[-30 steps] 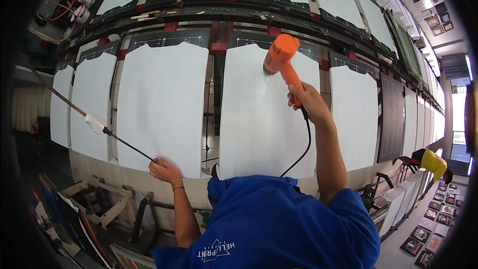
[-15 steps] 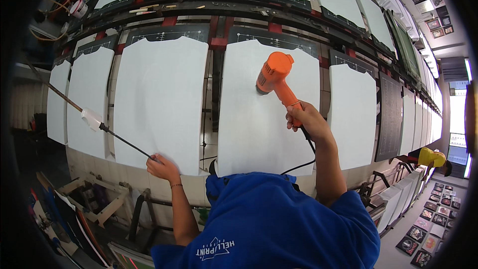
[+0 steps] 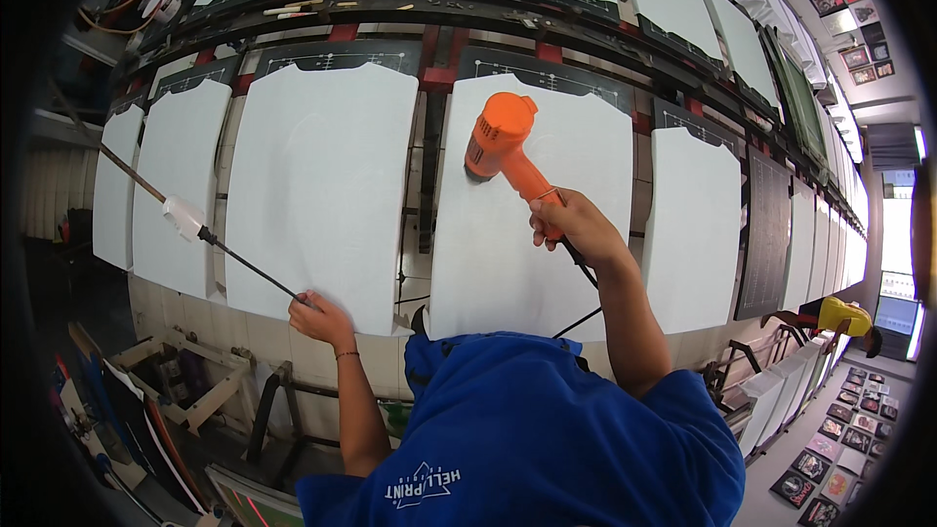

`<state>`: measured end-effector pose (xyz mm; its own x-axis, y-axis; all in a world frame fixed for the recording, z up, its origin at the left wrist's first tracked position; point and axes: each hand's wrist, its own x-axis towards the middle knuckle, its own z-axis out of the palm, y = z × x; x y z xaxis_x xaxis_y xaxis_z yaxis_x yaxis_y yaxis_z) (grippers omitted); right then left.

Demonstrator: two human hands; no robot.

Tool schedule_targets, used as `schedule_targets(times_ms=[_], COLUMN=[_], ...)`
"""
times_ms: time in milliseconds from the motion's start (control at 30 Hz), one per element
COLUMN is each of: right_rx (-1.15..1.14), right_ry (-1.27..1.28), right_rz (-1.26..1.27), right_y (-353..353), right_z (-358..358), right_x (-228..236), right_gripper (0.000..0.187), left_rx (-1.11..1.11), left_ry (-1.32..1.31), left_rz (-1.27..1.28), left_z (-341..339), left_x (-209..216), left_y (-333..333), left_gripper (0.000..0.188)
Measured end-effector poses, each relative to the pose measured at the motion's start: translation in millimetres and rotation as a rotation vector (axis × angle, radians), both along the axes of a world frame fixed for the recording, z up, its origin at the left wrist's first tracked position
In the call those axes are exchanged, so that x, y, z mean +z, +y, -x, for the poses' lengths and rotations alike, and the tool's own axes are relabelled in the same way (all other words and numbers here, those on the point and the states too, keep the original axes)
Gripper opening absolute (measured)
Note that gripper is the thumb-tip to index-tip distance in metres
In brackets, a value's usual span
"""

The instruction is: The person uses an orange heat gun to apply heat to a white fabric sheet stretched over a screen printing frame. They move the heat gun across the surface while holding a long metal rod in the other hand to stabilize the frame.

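Observation:
My right hand [image 3: 578, 224] is wrapped round the handle of an orange heat gun [image 3: 506, 122]. Its dark nozzle points down and left, over the upper left part of a white T-shirt [image 3: 527, 254] laid flat on a dark board. Close to the lower edge of the neighbouring white shirt [image 3: 317, 166], my left hand [image 3: 324, 322] is closed on a black power cord [image 3: 256, 266]. That cord runs up and left to a white extension socket [image 3: 183, 219], which hangs from a brownish cable [image 3: 127, 171].
More white shirts on boards stand to the left and right, with a bare dark board [image 3: 763, 234] at right. A dark rail [image 3: 449, 12] holding small tools runs behind. A person in yellow [image 3: 844, 317] is at far right. Frames [image 3: 185, 381] stand at lower left.
The heat gun and my right hand have moved left across the shirt. My left hand stays closed on the cord, almost in the same place. The view has shifted slightly.

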<state>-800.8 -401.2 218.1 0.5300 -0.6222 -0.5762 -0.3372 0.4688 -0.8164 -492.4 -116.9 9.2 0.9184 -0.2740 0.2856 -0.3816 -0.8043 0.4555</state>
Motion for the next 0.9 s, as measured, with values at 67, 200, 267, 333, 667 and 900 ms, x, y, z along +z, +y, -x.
schedule_targets(times_ms=[67, 200, 267, 333, 667, 900], right_rx=[0.028, 0.062, 0.052, 0.038, -0.022, -0.131], right_ry=[0.009, 0.052, 0.058, 0.054, 0.175, 0.091], right_rz=[-0.021, -0.006, 0.009, 0.056, 0.057, 0.13], right_y=[1, 7, 8, 12, 12, -6], right_z=[0, 4, 6, 5, 43, 51], right_x=[3, 6, 4, -1, 15, 2], right_gripper=[0.031, 0.03, 0.029, 0.029, 0.03, 0.031], left_rx=[0.003, 0.001, -0.005, 0.005, 0.001, -0.009], left_ry=[0.002, 0.006, 0.001, -0.005, -0.007, -0.044], left_rz=[-0.003, -0.002, -0.008, 0.011, 0.005, -0.009], left_z=[0, 1, 0, 0, 3, 3], left_x=[0, 2, 3, 0, -3, -2], left_y=[0, -1, -1, -1, 0, -1], left_gripper=[0.026, 0.026, 0.026, 0.026, 0.026, 0.027])
